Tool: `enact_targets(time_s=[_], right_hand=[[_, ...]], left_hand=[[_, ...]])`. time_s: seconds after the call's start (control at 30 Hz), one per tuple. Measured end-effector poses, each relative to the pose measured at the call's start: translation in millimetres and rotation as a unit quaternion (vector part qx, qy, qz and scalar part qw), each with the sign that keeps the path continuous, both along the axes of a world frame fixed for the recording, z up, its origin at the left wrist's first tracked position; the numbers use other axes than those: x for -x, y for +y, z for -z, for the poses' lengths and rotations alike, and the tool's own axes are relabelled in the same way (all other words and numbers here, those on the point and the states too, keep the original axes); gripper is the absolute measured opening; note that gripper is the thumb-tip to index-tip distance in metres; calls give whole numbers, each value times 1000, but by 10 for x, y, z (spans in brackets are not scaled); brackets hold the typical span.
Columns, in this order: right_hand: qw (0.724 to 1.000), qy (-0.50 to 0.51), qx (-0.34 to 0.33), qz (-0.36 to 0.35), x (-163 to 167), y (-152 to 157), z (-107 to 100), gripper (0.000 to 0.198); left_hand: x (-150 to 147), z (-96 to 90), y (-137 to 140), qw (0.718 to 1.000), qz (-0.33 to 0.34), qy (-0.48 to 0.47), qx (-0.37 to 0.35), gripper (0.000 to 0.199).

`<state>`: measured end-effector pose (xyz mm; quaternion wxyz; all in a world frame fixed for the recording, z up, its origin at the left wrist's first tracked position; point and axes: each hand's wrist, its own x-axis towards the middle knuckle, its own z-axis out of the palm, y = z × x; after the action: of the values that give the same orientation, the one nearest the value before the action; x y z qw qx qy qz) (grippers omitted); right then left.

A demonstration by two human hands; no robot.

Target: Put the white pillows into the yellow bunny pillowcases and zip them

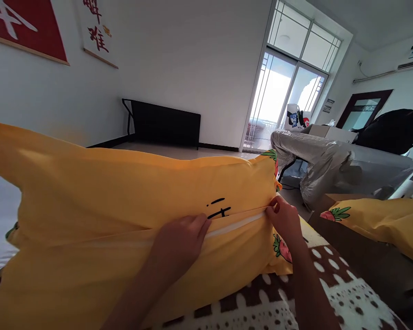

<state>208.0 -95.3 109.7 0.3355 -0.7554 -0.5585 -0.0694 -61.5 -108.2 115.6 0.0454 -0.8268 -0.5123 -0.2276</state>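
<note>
Yellow pillow (89,197) held by both hands along a seam.

It fills the near left and centre of the scene, its right end above a brown-and-white patterned blanket (351,275). A pale strip (239,224) runs along the seam, below black printed marks (219,211). The left hand (181,240), almost closed, grips the seam's folded edge beside these marks; the right hand (284,216) pinches the fabric near the right end, thumb and forefinger together. Another yellow fabric item (382,222) lies near right. Far right, plastic-covered furniture (323,158) stands near a bright glass door (278,91).
</note>
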Motion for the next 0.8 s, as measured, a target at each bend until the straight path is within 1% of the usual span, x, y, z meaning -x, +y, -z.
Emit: enact_targets(time_s=[0.1,0.2,0.3,0.37,0.43,0.5,0.57,0.63,0.73,0.77,0.8], right_hand=[[997,8,-30,-64,-27,-10,-4,6],[994,-12,-28,-103,33,-50,-5,7],[992,-65,-30,-106,227,-110,22,10],[984,-118,-70,-115,405,-158,54,10],[960,-182,-140,-162,564,-206,79,9],[927,-234,-202,-214,656,-247,86,12],[903,-265,-222,-254,670,-273,73,15],[892,-276,-204,-293,637,-291,52,17],[889,-270,-168,-330,578,-327,23,16],[891,-265,-161,-332,566,-347,13,16],[893,-261,-154,-332,555,-373,2,15]], left_hand=[[43,-17,3,1000,0,-15,5,38],[81,-20,14,999,15,-44,-2,37],[112,-7,14,992,75,-84,-50,34],[128,-1,-1,980,129,-106,-105,31],[137,-10,-30,967,167,-107,-161,27],[135,-31,-71,956,185,-89,-210,26],[123,-58,-115,950,192,-62,-238,26],[108,-83,-156,956,194,-26,-220,25],[108,-122,-211,975,178,29,-132,13],[123,-141,-229,980,166,42,-101,11],[149,-164,-245,984,150,50,-77,13]])
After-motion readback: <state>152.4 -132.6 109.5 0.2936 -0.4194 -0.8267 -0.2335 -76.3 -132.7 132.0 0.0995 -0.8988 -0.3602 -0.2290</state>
